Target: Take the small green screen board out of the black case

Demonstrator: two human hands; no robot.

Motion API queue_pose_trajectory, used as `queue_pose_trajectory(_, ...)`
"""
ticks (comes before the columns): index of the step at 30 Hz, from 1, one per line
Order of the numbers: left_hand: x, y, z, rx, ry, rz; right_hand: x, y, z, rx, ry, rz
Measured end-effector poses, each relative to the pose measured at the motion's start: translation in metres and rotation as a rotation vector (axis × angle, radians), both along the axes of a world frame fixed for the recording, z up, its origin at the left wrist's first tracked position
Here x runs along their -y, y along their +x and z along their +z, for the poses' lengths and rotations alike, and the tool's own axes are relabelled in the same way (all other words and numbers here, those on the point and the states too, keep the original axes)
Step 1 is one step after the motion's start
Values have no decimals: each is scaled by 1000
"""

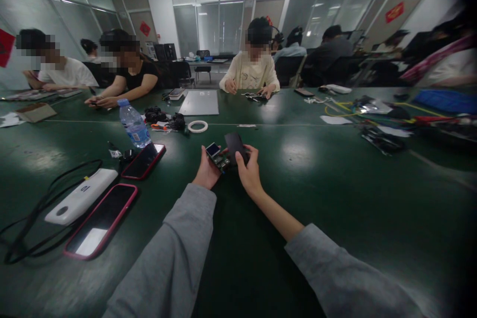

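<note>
Above the green table, my left hand (207, 171) is closed around a small circuit board (218, 157) that carries a little screen. Fingers of my right hand (249, 166) grip a flat black rectangular cover (234, 147), tilted upright just right of the board. The two pieces are very close together; whether they touch I cannot tell. Behind the cover, part of the board's right end is hidden.
On the left lie a pink-cased phone (102, 221), a white power bank (82, 196) with a black cable, another phone (143, 161) and a water bottle (134, 124). A tape roll (197, 126) lies ahead. Wires (350, 109) spread at right. A person (253, 67) sits opposite.
</note>
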State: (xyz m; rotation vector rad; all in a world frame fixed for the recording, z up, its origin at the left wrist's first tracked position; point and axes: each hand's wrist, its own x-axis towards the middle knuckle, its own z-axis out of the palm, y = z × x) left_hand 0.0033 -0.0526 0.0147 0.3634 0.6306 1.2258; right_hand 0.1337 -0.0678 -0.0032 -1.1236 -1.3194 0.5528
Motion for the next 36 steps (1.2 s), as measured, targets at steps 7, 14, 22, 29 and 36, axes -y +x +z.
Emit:
queue_pose_trajectory(7, 3, 0, 3, -10, 19, -24, -18, 10, -18, -183, -119, -67)
queue_pose_trajectory(14, 1, -1, 0, 0, 26, -29, -24, 13, -27, -55, -107, -189)
queue_pose_trajectory(22, -1, -1, -1, 44, 11, -4, -21, 11, -20, -88, -53, -66)
queue_pose_trajectory(29, 1, -1, 0, 54, 13, -19, -20, 9, -19, -164, -109, 22)
queue_pose_trajectory(36, 1, -1, 0, 62, 12, -19, -19, 9, -16, -208, -79, 3)
